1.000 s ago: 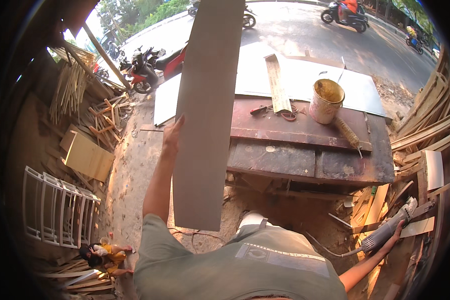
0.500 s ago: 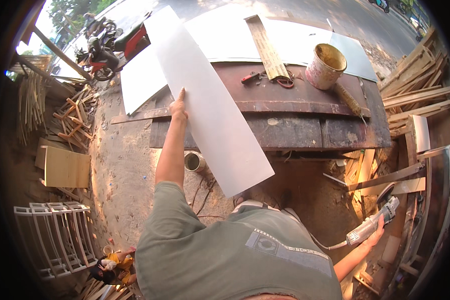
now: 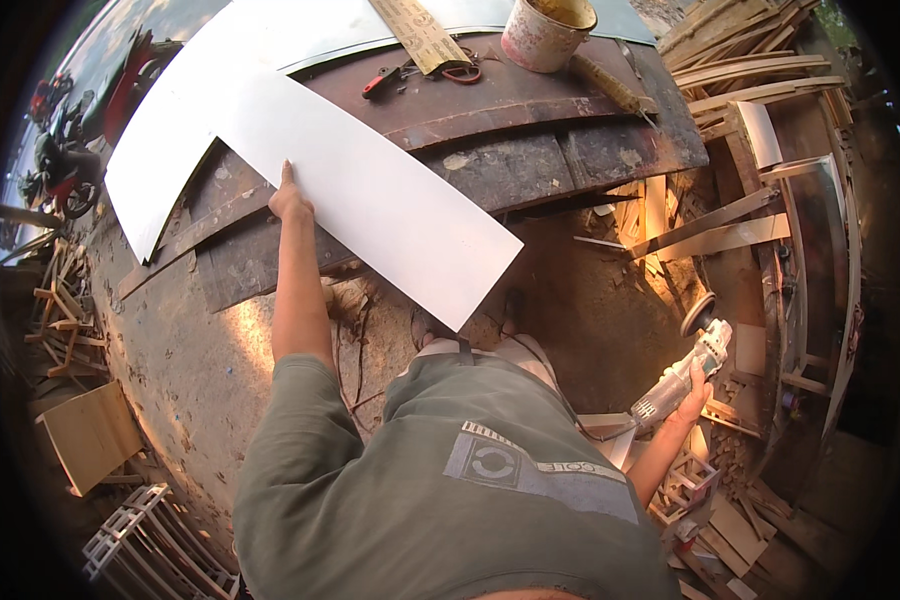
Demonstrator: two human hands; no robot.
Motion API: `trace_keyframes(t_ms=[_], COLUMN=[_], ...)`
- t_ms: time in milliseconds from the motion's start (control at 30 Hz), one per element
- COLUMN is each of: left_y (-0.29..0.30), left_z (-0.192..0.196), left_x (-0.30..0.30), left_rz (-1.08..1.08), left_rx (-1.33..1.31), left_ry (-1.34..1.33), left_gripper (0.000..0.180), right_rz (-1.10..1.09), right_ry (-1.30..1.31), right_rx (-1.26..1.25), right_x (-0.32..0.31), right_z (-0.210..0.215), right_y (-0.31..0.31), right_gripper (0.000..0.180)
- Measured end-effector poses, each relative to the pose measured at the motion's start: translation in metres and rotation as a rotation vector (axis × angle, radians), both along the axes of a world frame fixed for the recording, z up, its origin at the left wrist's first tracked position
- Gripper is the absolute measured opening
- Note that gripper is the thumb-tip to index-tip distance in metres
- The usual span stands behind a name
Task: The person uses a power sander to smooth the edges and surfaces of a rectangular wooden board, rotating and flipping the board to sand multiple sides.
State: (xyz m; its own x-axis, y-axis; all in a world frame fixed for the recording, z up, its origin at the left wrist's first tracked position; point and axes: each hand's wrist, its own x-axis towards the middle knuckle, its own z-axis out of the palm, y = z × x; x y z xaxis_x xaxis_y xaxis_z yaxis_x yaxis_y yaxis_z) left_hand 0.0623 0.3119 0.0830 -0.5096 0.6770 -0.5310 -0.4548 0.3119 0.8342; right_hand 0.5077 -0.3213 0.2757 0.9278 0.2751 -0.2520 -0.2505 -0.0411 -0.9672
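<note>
A long white panel [image 3: 390,190] slants across the workbench [image 3: 510,165], its near end jutting past the bench edge toward my body. My left hand [image 3: 291,195] grips the panel's left edge, thumb on the top face and fingers hidden underneath. Down at my right side, away from the bench, my right hand [image 3: 695,395] is wrapped round the body of an angle grinder [image 3: 660,393]. The grinder's round disc [image 3: 698,314] points up and away from me. Its cord runs left across my front.
A larger white sheet [image 3: 175,130] covers the far left of the bench. Behind the panel are a paint-stained bucket [image 3: 545,42], a patterned strip [image 3: 415,35], red-handled scissors [image 3: 461,73] and a worn brush [image 3: 610,86]. Timber [image 3: 750,75] is piled right; a motorbike [image 3: 70,165] stands far left.
My view has turned, shifting the bench up and left. The panel now lies at a flatter slant, still in my left hand. The grinder stays in my right hand.
</note>
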Motion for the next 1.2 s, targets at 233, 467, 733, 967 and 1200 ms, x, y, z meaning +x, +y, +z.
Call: trace_keyframes(t_ms=[233, 467, 733, 967, 1200], left_y=[-0.028, -0.140, -0.257, -0.263, -0.258], left_z=[0.023, 0.016, -0.021, -0.006, -0.013], left_x=[-0.010, -0.008, 0.076, 0.087, 0.087], left_rz=[-0.548, -0.675, -0.673, -0.629, -0.654], left_rx=[-0.158, -0.123, -0.088, -0.174, -0.168], left_ry=[0.542, 0.374, 0.027, -0.057, -0.009], left_gripper=[0.069, 0.076, 0.077, 0.072, 0.070], right_rz=[0.108, 0.462, 1.014, 1.427, 1.574], right_ry=[-0.001, -0.214, -0.528, -0.747, -0.919], right_rx=[-0.046, -0.193, -0.379, -0.164, -0.086], right_x=[-0.009, 0.009, -0.005, -0.062, -0.098], right_z=[-0.022, -0.036, -0.079, -0.137, -0.171], right_y=[0.013, 0.076, 0.123, 0.140, 0.140], right_gripper=[0.022, 0.049, 0.072, 0.080, 0.084])
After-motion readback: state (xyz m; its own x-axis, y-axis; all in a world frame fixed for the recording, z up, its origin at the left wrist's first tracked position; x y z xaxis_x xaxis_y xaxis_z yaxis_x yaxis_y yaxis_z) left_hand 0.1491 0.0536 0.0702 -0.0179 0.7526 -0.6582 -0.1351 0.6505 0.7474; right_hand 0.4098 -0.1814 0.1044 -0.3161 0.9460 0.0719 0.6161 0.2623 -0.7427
